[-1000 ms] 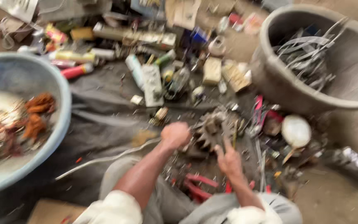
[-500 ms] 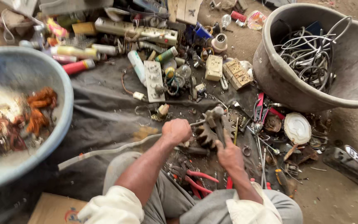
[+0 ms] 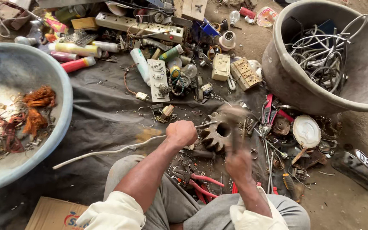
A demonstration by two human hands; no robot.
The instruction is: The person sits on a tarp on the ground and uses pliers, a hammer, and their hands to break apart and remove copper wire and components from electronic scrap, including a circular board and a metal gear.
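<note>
Gripping long bent white wire, left hand fisted; right hand clamps blurred hammer over rusty toothed metal gear, just right of left fist.

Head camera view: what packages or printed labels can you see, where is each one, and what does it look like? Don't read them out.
Cardboard box: bottom left by the person's knee, flat brown, with a red and blue printed mark.
Red tube: upper left on the dark sheet, lying flat, white cap end.
Pale yellow tube: just above the red one, lying flat.
Crinkled wrapper: top, left of the grey tub, pink and yellow.
</note>
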